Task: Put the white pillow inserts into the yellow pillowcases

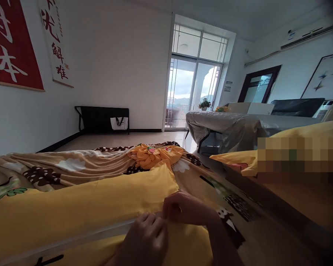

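Note:
A yellow pillowcase (80, 207) lies across a bed in front of me, with a pale strip along its near opening edge. My right hand (184, 207) pinches the fabric at the corner of that opening, fingers closed on it. My left hand (145, 240) rests just below and left of it, fingers curled onto the same edge. Under the case spreads a brown cartoon-print blanket (72, 166). A crumpled orange-yellow cloth (155, 154) lies at the bed's far end.
A second yellow pillow (238, 160) sits on wooden furniture to my right. Beyond stand a covered table (227, 123) with a small plant, a dark sofa (296, 107), a black bench (102, 118) with a white bag by the wall, and glass balcony doors (192, 92).

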Available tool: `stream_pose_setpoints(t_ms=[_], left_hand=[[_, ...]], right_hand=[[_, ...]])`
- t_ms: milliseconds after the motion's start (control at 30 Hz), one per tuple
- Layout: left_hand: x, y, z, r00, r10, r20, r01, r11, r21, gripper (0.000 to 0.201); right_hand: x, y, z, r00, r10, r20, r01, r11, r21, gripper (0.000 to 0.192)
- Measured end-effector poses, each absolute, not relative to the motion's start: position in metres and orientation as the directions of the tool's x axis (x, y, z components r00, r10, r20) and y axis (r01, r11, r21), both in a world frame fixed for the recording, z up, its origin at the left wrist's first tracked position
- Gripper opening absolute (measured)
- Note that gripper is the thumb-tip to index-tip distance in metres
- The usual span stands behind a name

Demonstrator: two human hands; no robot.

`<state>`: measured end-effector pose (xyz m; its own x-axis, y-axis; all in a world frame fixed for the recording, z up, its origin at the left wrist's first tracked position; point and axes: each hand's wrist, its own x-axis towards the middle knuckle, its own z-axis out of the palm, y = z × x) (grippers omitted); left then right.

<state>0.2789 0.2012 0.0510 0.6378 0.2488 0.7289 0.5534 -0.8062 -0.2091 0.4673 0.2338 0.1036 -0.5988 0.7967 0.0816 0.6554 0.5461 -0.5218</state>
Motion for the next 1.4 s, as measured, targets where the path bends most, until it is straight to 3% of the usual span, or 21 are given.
stream_pose_setpoints(t_ms=[67, 133, 233, 300, 433, 633, 767, 967, 1267, 1400], left_hand=[[0.278, 0.200, 0.052, 0.620, 0.307, 0.722, 0.528, -0.844, -0.095, 0.018], [0.277, 0.200, 0.057, 0.577, 0.509, 0.639, 0.542, -0.824, 0.166, 0.026], [0.276, 0.205, 0.068, 0.423, 0.856, 0.297, 0.652, -0.516, 0.555, 0.035], [0.276, 0.209, 0.074, 0.357, 0.923, 0.144, 0.683, -0.364, 0.633, 0.033], [0.280, 0.213, 0.079, 0.351, 0.929, 0.118, 0.686, -0.341, 0.643, 0.026], [0.284, 0.209, 0.077, 0.437, 0.889, 0.138, 0.720, -0.438, 0.539, 0.031], [0.285, 0.207, 0.081, 0.462, 0.878, 0.125, 0.713, -0.452, 0.537, 0.030], [0.290, 0.208, 0.088, 0.444, 0.896, 0.015, 0.822, -0.414, 0.391, 0.037], [0.297, 0.213, 0.086, 0.423, 0.906, 0.016, 0.852, -0.404, 0.333, 0.038], [0.298, 0.210, 0.087, 0.403, 0.915, 0.030, 0.852, -0.386, 0.354, 0.041]], right_hand=[[0.466, 0.237, 0.098, -0.634, 0.764, 0.119, 0.614, 0.591, -0.523, 0.023], [0.466, 0.239, 0.094, -0.658, 0.739, 0.146, 0.578, 0.620, -0.531, 0.019], [0.466, 0.239, 0.092, -0.646, 0.741, 0.183, 0.579, 0.632, -0.515, 0.016], [0.466, 0.238, 0.093, -0.634, 0.745, 0.206, 0.594, 0.641, -0.486, 0.015], [0.466, 0.237, 0.097, -0.644, 0.735, 0.210, 0.589, 0.653, -0.477, 0.015], [0.468, 0.240, 0.101, -0.649, 0.740, 0.178, 0.529, 0.607, -0.593, 0.016], [0.469, 0.243, 0.100, -0.666, 0.724, 0.177, 0.490, 0.604, -0.628, 0.016], [0.468, 0.245, 0.098, -0.671, 0.719, 0.181, 0.473, 0.603, -0.643, 0.016], [0.470, 0.250, 0.093, -0.659, 0.734, 0.166, 0.488, 0.584, -0.648, 0.015], [0.471, 0.248, 0.097, -0.613, 0.785, 0.096, 0.560, 0.516, -0.647, 0.011]])
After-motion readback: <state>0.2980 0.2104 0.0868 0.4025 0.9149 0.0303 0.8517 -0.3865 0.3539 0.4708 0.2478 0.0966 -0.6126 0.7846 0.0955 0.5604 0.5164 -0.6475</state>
